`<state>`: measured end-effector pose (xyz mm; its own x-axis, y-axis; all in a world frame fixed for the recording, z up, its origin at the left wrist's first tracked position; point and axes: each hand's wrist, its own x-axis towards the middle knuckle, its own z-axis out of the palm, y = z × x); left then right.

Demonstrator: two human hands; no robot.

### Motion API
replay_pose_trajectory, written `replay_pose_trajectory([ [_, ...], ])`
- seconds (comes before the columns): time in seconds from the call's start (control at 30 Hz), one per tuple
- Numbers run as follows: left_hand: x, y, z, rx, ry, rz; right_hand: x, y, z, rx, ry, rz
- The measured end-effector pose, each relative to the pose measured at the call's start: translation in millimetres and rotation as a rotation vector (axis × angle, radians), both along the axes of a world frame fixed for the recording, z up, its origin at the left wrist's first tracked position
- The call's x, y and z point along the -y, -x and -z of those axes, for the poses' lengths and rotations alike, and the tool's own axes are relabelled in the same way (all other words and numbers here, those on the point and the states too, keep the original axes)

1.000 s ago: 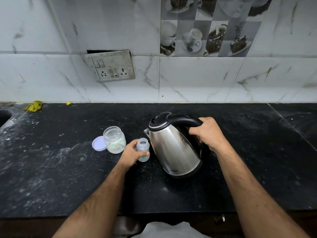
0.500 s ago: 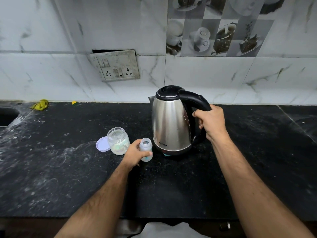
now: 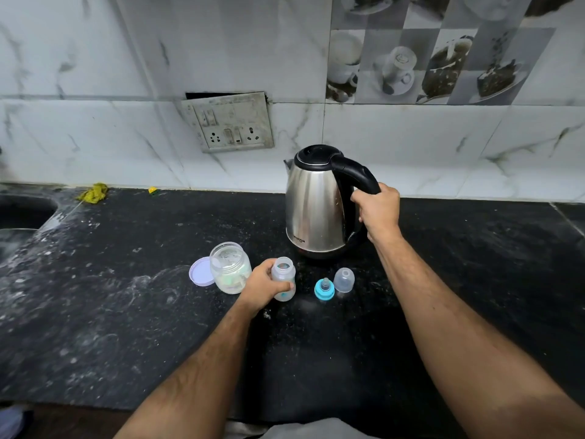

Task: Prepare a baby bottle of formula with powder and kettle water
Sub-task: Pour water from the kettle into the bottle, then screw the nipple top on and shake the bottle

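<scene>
Gripping the kettle [image 3: 313, 204] by its black handle, the right hand [image 3: 378, 210] is wrapping its fingers fully round it, and the kettle is standing upright toward the back edge of the dark counter [image 3: 126, 327], spout pointing left, lid down. Over on the other side, the left hand [image 3: 264, 286] is curling round the open bottle [image 3: 284, 282], thumb across its front, and the bottle is standing upright on the counter about midway between the back and front edges. Just left of that hand, the clear jar [image 3: 230, 267] is sitting open with pale powder in it, and its lilac lid [image 3: 201, 271] is lying flat, touching the jar's left side. Right of the bottle, the teal-ringed teat [image 3: 324, 289] is standing on its ring, and the clear cap [image 3: 344, 279] is sitting just beside it, dome up. Both forearms are reaching in from the front edge.
</scene>
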<state>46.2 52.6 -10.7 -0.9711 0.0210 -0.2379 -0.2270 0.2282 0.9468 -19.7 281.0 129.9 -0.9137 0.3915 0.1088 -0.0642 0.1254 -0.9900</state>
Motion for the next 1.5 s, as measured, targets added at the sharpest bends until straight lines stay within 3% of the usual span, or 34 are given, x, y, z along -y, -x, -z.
replay_pose_trajectory([
  [0.6, 6, 21, -3, 0.019, -0.003, -0.010, 13, 59, 63, 0.157, -0.034, -0.125],
  [0.93, 1, 26, -7, 0.011, -0.008, 0.017, -24, 72, 66, 0.268, -0.172, -0.288],
  [1.23, -4, 19, -9, -0.031, -0.004, 0.025, -40, 68, 55, 0.359, -0.417, -0.351],
  [1.37, -3, 12, -9, -0.038, -0.013, 0.015, -44, 45, 43, 0.330, -0.605, -0.216],
  [1.5, -1, 2, -5, -0.048, -0.015, -0.005, -32, -10, 39, 0.075, -0.816, 0.074],
])
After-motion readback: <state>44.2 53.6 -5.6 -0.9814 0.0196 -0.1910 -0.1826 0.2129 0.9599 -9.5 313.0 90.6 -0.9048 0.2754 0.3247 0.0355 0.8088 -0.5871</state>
